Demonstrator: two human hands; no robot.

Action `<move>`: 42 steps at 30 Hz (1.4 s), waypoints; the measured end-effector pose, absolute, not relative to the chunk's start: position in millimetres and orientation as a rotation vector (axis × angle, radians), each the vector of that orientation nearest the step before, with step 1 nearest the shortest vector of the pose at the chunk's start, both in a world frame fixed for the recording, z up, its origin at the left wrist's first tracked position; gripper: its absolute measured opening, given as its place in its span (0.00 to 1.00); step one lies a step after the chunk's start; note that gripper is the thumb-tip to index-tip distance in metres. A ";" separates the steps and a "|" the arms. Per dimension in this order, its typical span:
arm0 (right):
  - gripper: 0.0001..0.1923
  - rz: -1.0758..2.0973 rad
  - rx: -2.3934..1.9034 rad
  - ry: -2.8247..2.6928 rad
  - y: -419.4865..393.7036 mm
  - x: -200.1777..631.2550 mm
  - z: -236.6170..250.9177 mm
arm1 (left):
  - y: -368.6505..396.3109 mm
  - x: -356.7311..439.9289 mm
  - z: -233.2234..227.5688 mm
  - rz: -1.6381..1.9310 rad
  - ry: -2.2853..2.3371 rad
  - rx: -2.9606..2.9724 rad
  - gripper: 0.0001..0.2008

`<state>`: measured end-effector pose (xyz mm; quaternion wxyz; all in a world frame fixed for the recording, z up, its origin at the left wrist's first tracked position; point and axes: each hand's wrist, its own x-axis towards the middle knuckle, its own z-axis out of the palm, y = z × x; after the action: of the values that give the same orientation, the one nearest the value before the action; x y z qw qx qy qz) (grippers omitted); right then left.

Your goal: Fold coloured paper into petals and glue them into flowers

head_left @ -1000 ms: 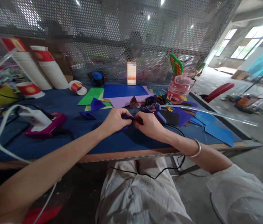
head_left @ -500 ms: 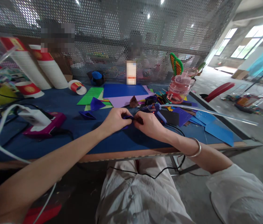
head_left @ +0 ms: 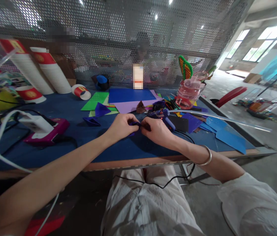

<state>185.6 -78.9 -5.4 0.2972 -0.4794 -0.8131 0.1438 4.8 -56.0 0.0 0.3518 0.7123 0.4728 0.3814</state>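
Perforated metal mesh (head_left: 118,36) backs a desk (head_left: 62,108) covered in blue, standing on a concrete floor with bright windows at two o'clock. At the centre, the left hand (head_left: 121,126) and right hand (head_left: 156,129) meet, fingertips pinching a small dark-blue folded paper (head_left: 135,124) just above the desk. Coloured paper sheets (head_left: 130,96) lie at twelve o'clock and a glue gun (head_left: 164,116) lies just beyond the right hand. Red-and-white paper cups (head_left: 42,70) stand at ten o'clock; their print is too blurred to read.
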 end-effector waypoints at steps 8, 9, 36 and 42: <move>0.02 0.391 -1.272 -2.156 -78.3 185.7 -6.1 | -55.9 5.6 1.0 0.983 1.236 1.836 0.07; 0.02 0.394 -1.271 -2.157 -78.5 185.8 -5.8 | -56.1 5.6 1.6 0.981 1.241 1.840 0.06; 0.03 0.411 -1.265 -2.160 -78.5 186.4 -4.3 | -56.3 5.4 0.3 0.972 1.237 1.828 0.06; 0.03 0.423 -1.245 -2.146 -78.4 186.2 -5.5 | -56.3 4.5 1.0 0.990 1.229 1.859 0.06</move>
<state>186.2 -78.4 -5.5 0.3075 -0.4708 -0.8113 0.1600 4.5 -56.3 1.0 0.3442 0.7159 0.4732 0.3810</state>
